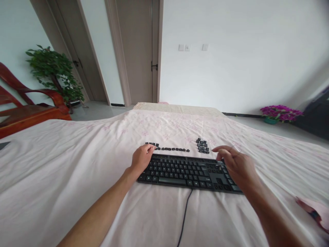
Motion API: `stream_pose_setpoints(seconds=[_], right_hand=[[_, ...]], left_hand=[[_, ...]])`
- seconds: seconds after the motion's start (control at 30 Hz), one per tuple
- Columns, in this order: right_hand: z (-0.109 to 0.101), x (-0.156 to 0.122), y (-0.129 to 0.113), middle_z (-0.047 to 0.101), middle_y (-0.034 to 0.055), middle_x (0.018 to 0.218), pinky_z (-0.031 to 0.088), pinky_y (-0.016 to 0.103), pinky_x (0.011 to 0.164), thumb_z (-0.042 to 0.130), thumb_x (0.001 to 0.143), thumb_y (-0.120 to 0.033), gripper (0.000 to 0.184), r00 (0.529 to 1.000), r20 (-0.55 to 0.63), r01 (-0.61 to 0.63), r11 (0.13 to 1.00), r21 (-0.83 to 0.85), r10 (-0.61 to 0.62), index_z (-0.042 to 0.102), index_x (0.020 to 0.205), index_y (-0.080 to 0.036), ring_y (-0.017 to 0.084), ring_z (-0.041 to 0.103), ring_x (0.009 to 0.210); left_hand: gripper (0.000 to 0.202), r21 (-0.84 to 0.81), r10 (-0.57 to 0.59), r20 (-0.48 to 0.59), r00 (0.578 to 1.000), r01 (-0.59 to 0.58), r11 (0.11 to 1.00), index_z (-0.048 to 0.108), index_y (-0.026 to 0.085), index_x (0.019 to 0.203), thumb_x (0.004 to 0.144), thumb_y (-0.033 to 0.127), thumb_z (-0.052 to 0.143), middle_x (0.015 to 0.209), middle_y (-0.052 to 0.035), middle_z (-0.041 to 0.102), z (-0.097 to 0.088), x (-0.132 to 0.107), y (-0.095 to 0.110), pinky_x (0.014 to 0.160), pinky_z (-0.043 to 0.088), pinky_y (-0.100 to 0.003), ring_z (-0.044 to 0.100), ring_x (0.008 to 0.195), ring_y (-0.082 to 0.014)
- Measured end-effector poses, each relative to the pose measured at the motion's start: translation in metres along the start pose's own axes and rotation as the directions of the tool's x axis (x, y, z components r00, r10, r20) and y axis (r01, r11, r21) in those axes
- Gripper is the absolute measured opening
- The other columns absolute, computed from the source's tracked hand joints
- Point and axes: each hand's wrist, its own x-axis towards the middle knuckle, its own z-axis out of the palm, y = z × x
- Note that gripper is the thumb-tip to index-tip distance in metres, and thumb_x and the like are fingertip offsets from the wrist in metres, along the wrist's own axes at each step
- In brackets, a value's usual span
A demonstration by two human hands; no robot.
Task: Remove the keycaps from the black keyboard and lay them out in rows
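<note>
Our right hand (238,168) hovers slack over the keyboard (180,169); left hand (141,159) perhaps pinched by the keycaps (174,149); we should keep rows straight.

1. Keyboard (185,171): black, with pale lettering.
2. Loose keycaps (174,149): black too.
3. Sheet (77,164): off-white, faint pink flower print.
4. Chair (31,113): glossy reddish-brown wood.
5. Flowers (280,112): purple, in a teal pot (269,120).
6. Plant (53,73): dark green.
</note>
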Motion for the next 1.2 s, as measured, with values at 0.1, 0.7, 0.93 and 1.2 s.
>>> stream_pose_setpoints(seconds=[0.1,0.7,0.93,1.2], right_hand=[[0.033,0.024,-0.038,0.068,0.0039,0.074,0.042,0.027,0.055,0.048,0.086,-0.047,0.031,0.994,0.108,-0.022,0.945,0.326,-0.014,0.065,0.09,-0.02,0.016,0.058,0.059],[0.124,0.032,-0.11,0.067,0.0019,0.075,0.039,0.022,0.052,0.043,0.092,-0.046,0.039,0.902,0.24,0.057,0.648,0.76,-0.36,0.067,0.08,-0.017,0.009,0.048,0.052],[0.13,0.027,-0.111,0.065,0.0006,0.076,0.043,0.025,0.069,0.04,0.095,-0.045,0.041,0.854,0.203,0.229,0.696,0.68,-0.479,0.066,0.076,-0.02,0.014,0.058,0.069],[0.139,0.025,-0.115,0.066,0.0005,0.076,0.042,0.025,0.073,0.037,0.097,-0.043,0.04,0.819,0.178,0.348,0.72,0.601,-0.545,0.062,0.074,-0.021,0.015,0.06,0.072]], left_hand=[[0.025,-0.105,0.081,0.006,0.997,-0.08,0.991,0.07,0.026,0.091,0.089,0.03,0.046,0.101,0.0017,0.072,0.008,-0.006,0.003,0.083,0.046,-0.026,0.064,0.097,-0.0176],[0.024,-0.166,0.119,0.081,0.99,-0.104,0.981,0.07,0.027,0.095,0.087,0.025,0.048,0.099,0.003,0.071,0.012,-0.003,-0.008,0.086,0.046,-0.027,0.063,0.096,-0.0171],[0.023,-0.109,0.153,0.094,0.984,-0.143,0.984,0.069,0.027,0.09,0.089,0.028,0.047,0.096,0.0019,0.071,0.01,-0.003,-0.006,0.083,0.045,-0.027,0.062,0.095,-0.0173],[0.024,-0.039,0.166,0.128,0.978,-0.162,0.986,0.069,0.024,0.083,0.09,0.034,0.047,0.091,-0.0012,0.068,0.01,-0.004,-0.005,0.079,0.044,-0.028,0.06,0.091,-0.0188]])
